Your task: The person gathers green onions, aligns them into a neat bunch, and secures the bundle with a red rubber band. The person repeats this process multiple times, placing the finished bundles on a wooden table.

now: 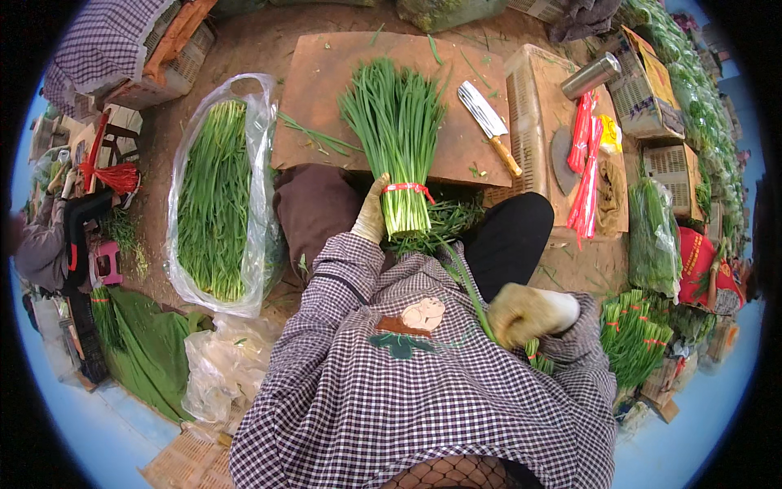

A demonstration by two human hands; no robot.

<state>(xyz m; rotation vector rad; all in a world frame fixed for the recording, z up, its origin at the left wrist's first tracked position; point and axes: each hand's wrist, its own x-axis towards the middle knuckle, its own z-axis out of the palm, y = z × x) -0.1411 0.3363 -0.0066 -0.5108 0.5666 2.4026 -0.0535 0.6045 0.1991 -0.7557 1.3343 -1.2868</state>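
My left hand (371,214), in a pale work glove, grips a bunch of garlic chives (397,134) near its cut base. Its fingers are mostly hidden behind the stems. A red tie (408,188) circles the bunch, whose leafy end lies over a brown board (317,73). By my right side, my gloved right hand (519,315) is blurred and curled around the end of some long loose leaves (471,290) that trail across my apron. A cleaver with a wooden handle (489,125) rests on the board, right of the bunch. Loose trimmings (452,220) lie in my lap.
Left of the board stands an open clear plastic bag of chives (214,202). On the right, a crate top (553,79) bears red ties (586,177), a dark blade (563,160) and a steel flask (590,76). Tied bunches (635,336) stand at lower right. A person (46,244) sits far left.
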